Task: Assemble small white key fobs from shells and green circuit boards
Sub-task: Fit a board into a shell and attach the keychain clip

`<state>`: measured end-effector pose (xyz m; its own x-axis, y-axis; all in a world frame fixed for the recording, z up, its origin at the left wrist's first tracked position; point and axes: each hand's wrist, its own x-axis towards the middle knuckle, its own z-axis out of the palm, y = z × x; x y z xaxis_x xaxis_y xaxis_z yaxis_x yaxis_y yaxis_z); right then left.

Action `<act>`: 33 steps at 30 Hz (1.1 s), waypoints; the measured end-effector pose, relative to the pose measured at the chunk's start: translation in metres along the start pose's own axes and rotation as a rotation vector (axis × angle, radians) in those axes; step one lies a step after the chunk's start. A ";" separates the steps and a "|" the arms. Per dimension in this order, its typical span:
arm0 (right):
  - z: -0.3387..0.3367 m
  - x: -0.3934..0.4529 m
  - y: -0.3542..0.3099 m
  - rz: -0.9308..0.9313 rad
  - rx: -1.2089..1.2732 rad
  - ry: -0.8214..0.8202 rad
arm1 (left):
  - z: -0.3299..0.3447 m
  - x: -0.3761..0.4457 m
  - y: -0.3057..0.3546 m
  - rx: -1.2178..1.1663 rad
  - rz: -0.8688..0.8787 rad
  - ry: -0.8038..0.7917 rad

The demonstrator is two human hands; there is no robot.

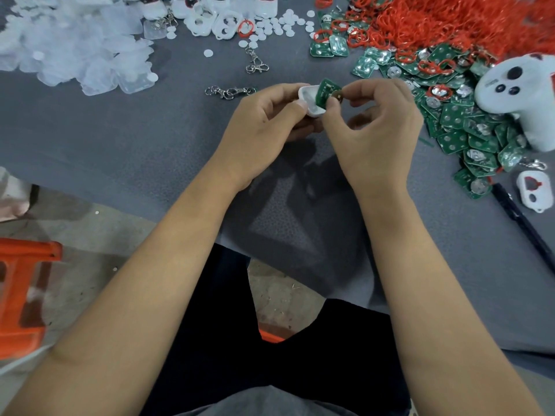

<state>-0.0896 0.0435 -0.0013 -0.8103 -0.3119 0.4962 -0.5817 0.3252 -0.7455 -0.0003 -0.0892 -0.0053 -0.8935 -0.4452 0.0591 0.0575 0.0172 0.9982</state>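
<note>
Grip, left: your left hand (264, 121) has thumb and fingers curled round the white shell (310, 100), open side up, held above the worktop (150, 139).
Grip, right: your right hand (375, 121) pinches the green circuit board (326, 93) between thumb and forefinger; it stands tilted at the shell's right rim, not yet seated.
Board risk: if you press while it sits tilted, one corner could catch on the rim and leave the board skewed or bent.
Pinch risk: your hold is narrow, near the round metal contact; a slip would likely drop the board into your lap or onto the worktop.
Shell risk: squeezing hard could flex the walls and bind the board.
Spare boards: the green pile (456, 127) lies near your right hand, tangled with red bands (450, 22); a dropped board would be hard to find there.
Clasps: metal clasps (229, 92) lie just beyond your left hand.
</note>
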 end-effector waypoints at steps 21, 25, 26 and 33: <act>0.002 -0.001 0.003 -0.109 -0.073 -0.048 | 0.002 0.001 -0.001 0.040 -0.007 0.036; 0.000 -0.002 0.002 -0.101 -0.082 -0.056 | 0.002 0.001 -0.001 0.031 -0.004 0.036; 0.000 -0.002 0.001 -0.097 -0.090 -0.060 | 0.002 0.001 -0.001 0.026 -0.005 0.036; -0.001 -0.003 -0.004 -0.074 -0.152 -0.052 | 0.002 0.001 0.000 0.032 -0.017 0.036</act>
<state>-0.0846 0.0442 0.0010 -0.7621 -0.3846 0.5208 -0.6472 0.4296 -0.6298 -0.0019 -0.0882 -0.0052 -0.8776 -0.4776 0.0421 0.0276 0.0375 0.9989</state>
